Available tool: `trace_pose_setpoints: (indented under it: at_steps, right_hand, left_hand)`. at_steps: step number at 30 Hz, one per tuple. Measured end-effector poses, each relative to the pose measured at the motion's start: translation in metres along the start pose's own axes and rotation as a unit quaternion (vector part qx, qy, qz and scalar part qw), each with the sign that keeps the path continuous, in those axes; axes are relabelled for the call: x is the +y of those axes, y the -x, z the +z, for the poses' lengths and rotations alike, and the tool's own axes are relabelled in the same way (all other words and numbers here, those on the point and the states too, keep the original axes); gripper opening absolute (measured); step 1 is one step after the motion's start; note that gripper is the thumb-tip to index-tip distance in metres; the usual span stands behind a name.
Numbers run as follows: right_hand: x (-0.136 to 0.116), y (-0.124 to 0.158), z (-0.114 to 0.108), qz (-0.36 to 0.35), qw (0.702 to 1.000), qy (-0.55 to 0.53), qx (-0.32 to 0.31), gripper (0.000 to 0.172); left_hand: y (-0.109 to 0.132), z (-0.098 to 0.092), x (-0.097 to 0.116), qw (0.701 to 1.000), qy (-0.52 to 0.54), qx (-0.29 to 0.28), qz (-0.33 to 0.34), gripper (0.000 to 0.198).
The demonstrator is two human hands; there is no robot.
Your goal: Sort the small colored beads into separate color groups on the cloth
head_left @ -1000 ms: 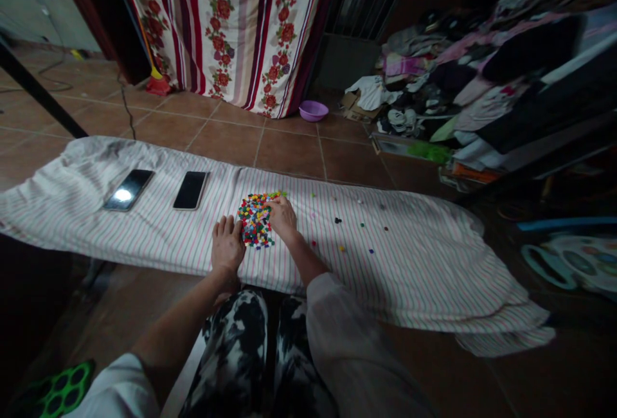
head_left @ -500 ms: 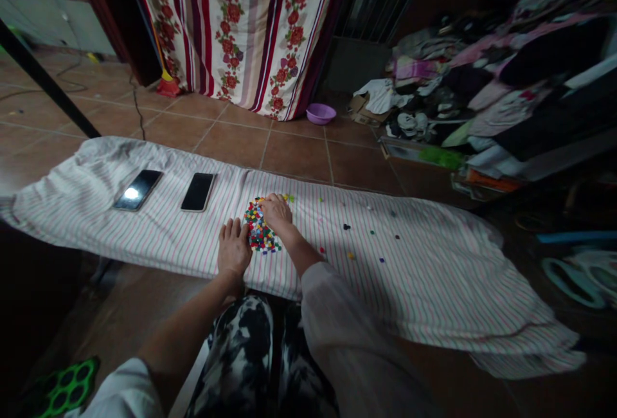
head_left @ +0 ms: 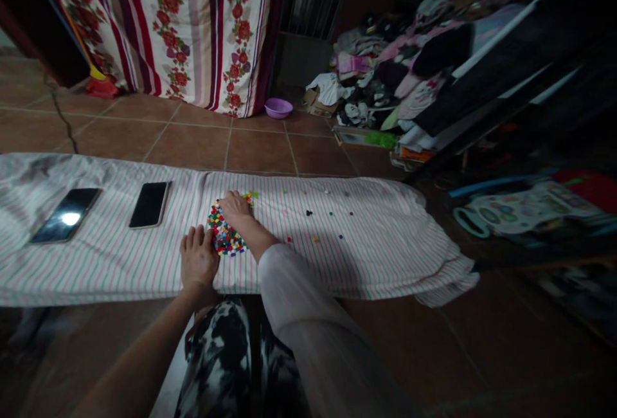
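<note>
A pile of small multicoloured beads (head_left: 224, 236) lies on a pink-and-green striped white cloth (head_left: 385, 244) spread over the tiled floor. My left hand (head_left: 197, 259) rests flat on the cloth, fingers out, touching the pile's left edge. My right hand (head_left: 235, 206) lies on the far top of the pile with its fingers curled down onto the beads. A few loose beads (head_left: 309, 213) are scattered on the cloth to the right of the pile.
Two dark phones (head_left: 150, 204) (head_left: 66, 223) lie on the cloth to the left. A floral curtain (head_left: 193, 26) hangs behind, with a purple bowl (head_left: 278, 108) by it. Heaped clothes (head_left: 385, 77) and a toy mat (head_left: 520, 206) fill the right side.
The view has swung to the right, so cloth and phones sit further left. My right hand has slid over the top of the bead pile towards the left; my left hand has stayed at the pile's edge.
</note>
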State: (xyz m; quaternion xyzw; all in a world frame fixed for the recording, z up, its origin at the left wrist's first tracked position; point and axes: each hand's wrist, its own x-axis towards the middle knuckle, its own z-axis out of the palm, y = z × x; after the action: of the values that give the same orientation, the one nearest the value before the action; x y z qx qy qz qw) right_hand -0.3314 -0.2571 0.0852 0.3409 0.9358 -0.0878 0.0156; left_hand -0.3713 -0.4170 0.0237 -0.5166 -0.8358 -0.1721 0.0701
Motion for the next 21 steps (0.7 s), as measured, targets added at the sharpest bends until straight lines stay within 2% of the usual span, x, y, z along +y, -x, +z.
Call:
trace_pose_setpoints:
  at_steps: [14,21]
  right_hand:
    - [0.003,0.003,0.016,0.015,0.997,-0.05,0.053,0.033]
    - [0.016,0.001,0.021,0.014,0.997,-0.058,0.051,0.033]
  left_hand:
    - [0.0,0.003,-0.001,0.999,0.032,0.008,-0.013,0.042]
    - [-0.002,0.004,0.0,0.999,0.021,-0.007,-0.028,0.044]
